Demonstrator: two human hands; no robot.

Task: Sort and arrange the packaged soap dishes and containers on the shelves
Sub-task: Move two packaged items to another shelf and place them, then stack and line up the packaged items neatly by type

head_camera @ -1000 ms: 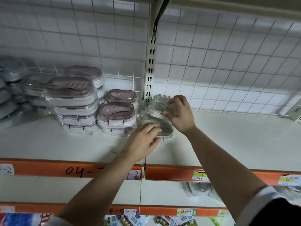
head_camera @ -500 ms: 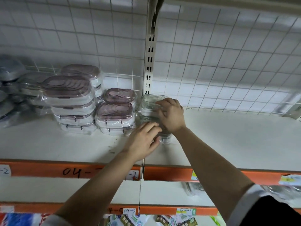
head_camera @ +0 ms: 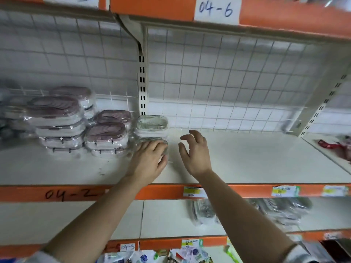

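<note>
Front dish [head_camera: 150,139], clear, wrapped, sits on shelf [head_camera: 247,158] near upright post [head_camera: 142,92]; rear dish [head_camera: 152,123], same kind, at its 12 o'clock, close, by mesh [head_camera: 228,82] back. Left hand [head_camera: 150,160] rests on front dish, fingers near straight over lid, thumb along right side. Right hand [head_camera: 196,151] at 3 o'clock of it, apart, above shelf, fingers loose and spread, gripping nothing. Pink stacks [head_camera: 106,133] at 9 o'clock of clear pair.
</note>
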